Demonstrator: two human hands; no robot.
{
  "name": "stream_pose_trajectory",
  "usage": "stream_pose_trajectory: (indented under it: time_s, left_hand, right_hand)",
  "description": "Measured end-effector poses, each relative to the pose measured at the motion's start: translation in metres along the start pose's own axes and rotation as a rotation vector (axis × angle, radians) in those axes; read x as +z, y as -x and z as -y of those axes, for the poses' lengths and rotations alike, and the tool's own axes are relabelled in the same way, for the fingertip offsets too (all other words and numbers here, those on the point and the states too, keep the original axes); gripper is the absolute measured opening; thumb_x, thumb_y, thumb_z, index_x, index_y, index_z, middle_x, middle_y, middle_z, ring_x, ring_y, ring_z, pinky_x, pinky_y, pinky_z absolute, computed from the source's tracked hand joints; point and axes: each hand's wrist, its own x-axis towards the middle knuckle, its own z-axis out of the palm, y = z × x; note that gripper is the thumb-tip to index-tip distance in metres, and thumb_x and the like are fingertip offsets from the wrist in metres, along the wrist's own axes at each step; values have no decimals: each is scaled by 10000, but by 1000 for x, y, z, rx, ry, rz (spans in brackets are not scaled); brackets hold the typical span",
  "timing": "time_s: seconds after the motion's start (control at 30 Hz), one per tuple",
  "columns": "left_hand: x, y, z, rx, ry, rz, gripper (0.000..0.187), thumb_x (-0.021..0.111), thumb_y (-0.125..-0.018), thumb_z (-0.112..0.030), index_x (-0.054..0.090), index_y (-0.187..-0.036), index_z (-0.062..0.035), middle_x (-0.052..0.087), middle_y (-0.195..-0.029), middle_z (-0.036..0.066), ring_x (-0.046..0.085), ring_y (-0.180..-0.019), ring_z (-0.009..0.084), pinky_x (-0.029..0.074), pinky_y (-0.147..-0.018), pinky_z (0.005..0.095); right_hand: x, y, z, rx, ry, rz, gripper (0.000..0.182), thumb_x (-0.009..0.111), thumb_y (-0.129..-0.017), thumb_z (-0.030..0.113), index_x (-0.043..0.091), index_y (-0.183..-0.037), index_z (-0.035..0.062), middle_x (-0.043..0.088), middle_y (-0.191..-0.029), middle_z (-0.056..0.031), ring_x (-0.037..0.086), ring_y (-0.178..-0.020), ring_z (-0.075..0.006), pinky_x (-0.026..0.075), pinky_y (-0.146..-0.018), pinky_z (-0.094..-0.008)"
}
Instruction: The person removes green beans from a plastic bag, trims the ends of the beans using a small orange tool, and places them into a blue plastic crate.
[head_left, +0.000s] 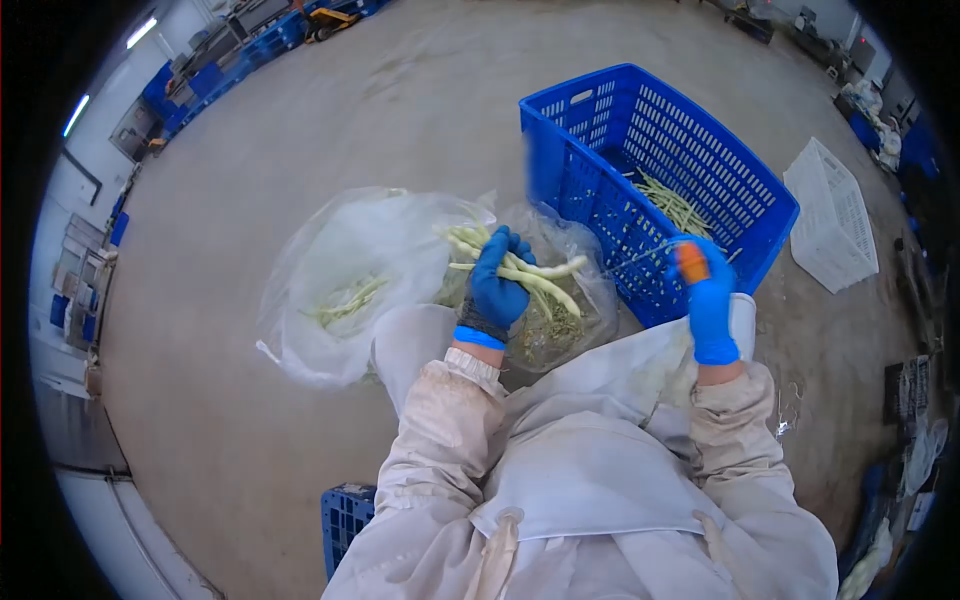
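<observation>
Beans (520, 272): we hold a bunch in our left hand (497, 283), fingers closed round them, above the open bag (370, 280). Right hand (708, 305) grips an orange-handled knife (672, 256) at the crate (655, 180) rim, blade pointing left. Step looks like trimming ends. Next move likely calls for bringing bean tips to the blade. Both forearms reach forward, wrists slightly bent.

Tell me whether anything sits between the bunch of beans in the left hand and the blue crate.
Little does. The left hand grips the pale beans above a clear plastic bag, right beside the blue crate. Only the crate's near wall rises between them; its top is open. The right hand holds an orange-handled tool at the crate's rim.
</observation>
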Motion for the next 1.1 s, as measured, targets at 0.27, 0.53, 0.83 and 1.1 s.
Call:
stream_pose_trajectory:
  time_s: [0.27,0.53,0.83,1.1]
  left_hand:
    - [-2,-8,-19,102,158,115,140,567,-883,-144,580,-1014,-94,579,-915,40,549,-855,178,470,-786,343]
    - [26,13,-2,75,88,245,247,488,-932,-195,529,-1170,-144,540,-1203,32,480,-1136,209,338,-1015,437]
    - [25,30,26,410,-662,348,366,453,-947,-191,429,-1304,-117,440,-1322,68,444,-1177,204,350,-1006,368]
    - [21,21,32,212,-458,250,338,439,-946,-276,454,-1235,-101,479,-1235,84,470,-1117,228,378,-970,388]
  right_hand:
    - [-37,9,-59,178,-47,-150,229,577,-883,113,586,-1086,7,576,-845,-42,545,-745,-111,457,-685,-231]
    - [48,12,21,132,162,667,278,601,-810,36,621,-1087,50,607,-905,-51,562,-805,-169,456,-707,-288]
    - [94,11,-10,-338,603,485,212,630,-781,97,640,-990,70,568,-883,-109,557,-820,-296,461,-685,-357]
    - [97,11,-13,-481,727,435,72,614,-778,136,608,-833,90,540,-844,-89,525,-813,-291,444,-686,-393]
